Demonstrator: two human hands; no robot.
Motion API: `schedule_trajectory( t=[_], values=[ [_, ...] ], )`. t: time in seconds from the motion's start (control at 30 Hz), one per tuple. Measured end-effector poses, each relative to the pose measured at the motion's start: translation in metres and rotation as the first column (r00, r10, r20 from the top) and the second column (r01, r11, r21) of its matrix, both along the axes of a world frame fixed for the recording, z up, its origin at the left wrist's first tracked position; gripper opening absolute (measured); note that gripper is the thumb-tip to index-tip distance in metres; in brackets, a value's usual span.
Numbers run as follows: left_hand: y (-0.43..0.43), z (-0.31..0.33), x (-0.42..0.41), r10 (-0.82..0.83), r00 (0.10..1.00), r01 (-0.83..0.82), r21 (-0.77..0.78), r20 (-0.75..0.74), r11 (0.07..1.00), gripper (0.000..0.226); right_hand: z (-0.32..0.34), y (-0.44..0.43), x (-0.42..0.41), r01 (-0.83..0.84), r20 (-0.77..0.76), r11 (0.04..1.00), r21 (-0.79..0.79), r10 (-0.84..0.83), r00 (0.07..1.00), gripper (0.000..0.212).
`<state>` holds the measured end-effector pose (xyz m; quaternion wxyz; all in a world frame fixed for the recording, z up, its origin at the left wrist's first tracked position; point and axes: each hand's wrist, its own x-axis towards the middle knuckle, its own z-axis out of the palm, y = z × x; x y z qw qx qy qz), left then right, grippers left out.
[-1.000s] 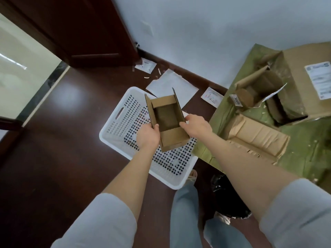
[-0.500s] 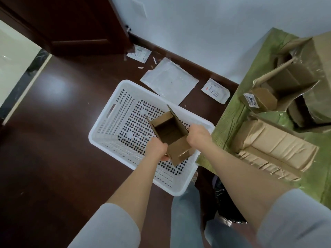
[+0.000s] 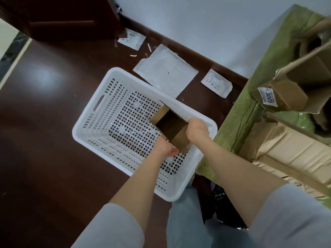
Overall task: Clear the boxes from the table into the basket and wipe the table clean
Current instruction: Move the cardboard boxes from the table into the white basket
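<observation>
Together, two hands (image 3: 165,147) (image 3: 197,129) hold one box (image 3: 171,127).

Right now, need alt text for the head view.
A person's left hand and right hand hold a small open cardboard box in, or just above, a white perforated basket on a dark floor. More cardboard boxes lie on the green table at right; white mailers lie near the wall.

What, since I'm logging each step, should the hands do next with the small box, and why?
Probably release it: the left hand and right hand hold the box low inside the basket, and other boxes wait on the table.
</observation>
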<state>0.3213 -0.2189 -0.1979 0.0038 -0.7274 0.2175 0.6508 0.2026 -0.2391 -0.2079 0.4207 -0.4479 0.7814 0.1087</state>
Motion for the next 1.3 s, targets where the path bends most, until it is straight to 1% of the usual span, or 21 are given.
schedule_trajectory(
  t=[0.03, 0.07, 0.1, 0.2, 0.3, 0.37, 0.47, 0.57, 0.63, 0.7, 0.77, 0.87, 0.93, 1.0, 1.07, 1.13, 1.2, 1.3],
  values=[
    [-0.001, -0.003, -0.003, -0.028, 1.0, 0.027, 0.007, 0.008, 1.0, 0.051, 0.0, 0.0, -0.002, -0.005, 0.006, 1.0, 0.005, 0.005, 1.0, 0.033],
    [-0.002, -0.004, -0.005, -0.053, 0.998, 0.052, 0.012, 0.017, 0.999, 0.059, 0.0, 0.001, -0.003, -0.014, 0.014, 1.0, 0.014, 0.014, 1.0, 0.029],
    [-0.002, -0.003, -0.008, -0.054, 0.999, 0.053, 0.024, 0.008, 0.998, 0.063, 0.001, 0.001, -0.005, -0.02, 0.023, 1.0, 0.023, 0.019, 1.0, 0.027],
    [-0.001, 0.007, -0.012, -0.094, 0.995, 0.095, 0.056, -0.021, 0.994, 0.064, 0.008, 0.001, -0.01, -0.008, 0.004, 0.998, 0.056, 0.008, 1.0, 0.026],
    [0.0, 0.019, -0.012, -0.236, 0.972, 0.237, 0.025, -0.009, 0.971, 0.063, 0.025, 0.0, -0.012, 0.005, -0.008, 0.999, 0.041, -0.005, 1.0, 0.033],
    [-0.003, 0.03, -0.014, -0.304, 0.953, 0.304, -0.02, 0.008, 0.953, 0.058, 0.039, -0.001, -0.014, 0.016, 0.014, 1.0, 0.014, -0.016, 1.0, 0.039],
    [-0.01, 0.056, -0.024, -0.333, 0.942, 0.334, -0.113, 0.034, 0.936, 0.046, 0.065, -0.001, -0.02, 0.026, 0.038, 0.996, -0.089, -0.023, 0.999, 0.045],
    [-0.018, 0.081, -0.04, -0.297, 0.953, 0.304, -0.226, 0.063, 0.926, 0.034, 0.099, 0.002, -0.028, 0.074, 0.078, 0.97, -0.232, -0.057, 0.995, 0.05],
    [-0.021, 0.1, -0.055, -0.29, 0.954, 0.3, -0.305, 0.077, 0.904, 0.029, 0.123, 0.007, -0.038, 0.088, 0.091, 0.942, -0.325, -0.062, 0.994, 0.05],
    [-0.022, 0.121, -0.072, -0.324, 0.938, 0.348, -0.379, 0.126, 0.858, 0.025, 0.147, 0.013, -0.049, 0.101, 0.094, 0.912, -0.399, -0.068, 0.993, 0.045],
    [-0.02, 0.14, -0.09, -0.349, 0.921, 0.388, -0.435, 0.172, 0.812, 0.022, 0.17, 0.021, -0.062, 0.119, 0.105, 0.89, -0.44, -0.081, 0.991, 0.041],
    [-0.009, 0.168, -0.12, -0.439, 0.845, 0.535, -0.483, 0.305, 0.693, 0.023, 0.201, 0.04, -0.084, 0.158, 0.124, 0.85, -0.502, -0.11, 0.986, 0.029],
    [0.003, 0.186, -0.14, -0.495, 0.79, 0.612, -0.487, 0.361, 0.623, 0.027, 0.215, 0.057, -0.101, 0.169, 0.097, 0.809, -0.563, -0.138, 0.986, 0.023],
    [0.014, 0.196, -0.156, -0.514, 0.779, 0.626, -0.491, 0.358, 0.606, 0.03, 0.222, 0.072, -0.119, 0.161, 0.025, 0.761, -0.628, -0.187, 0.982, 0.022],
    [0.029, 0.203, -0.17, -0.527, 0.789, 0.612, -0.488, 0.317, 0.622, 0.038, 0.224, 0.09, -0.141, 0.166, -0.032, 0.731, -0.662, -0.249, 0.968, 0.024],
    [0.044, 0.205, -0.181, -0.546, 0.794, 0.602, -0.473, 0.269, 0.643, 0.053, 0.223, 0.108, -0.163, 0.217, -0.055, 0.71, -0.67, -0.34, 0.939, 0.029],
    [0.057, 0.203, -0.189, -0.557, 0.795, 0.6, -0.444, 0.239, 0.666, 0.07, 0.219, 0.128, -0.184, 0.307, -0.065, 0.687, -0.659, -0.459, 0.886, 0.034],
    [0.072, 0.196, -0.194, -0.589, 0.77, 0.635, -0.379, 0.244, 0.673, 0.084, 0.21, 0.155, -0.208, 0.475, -0.054, 0.664, -0.578, -0.612, 0.789, 0.043]
  ],
)
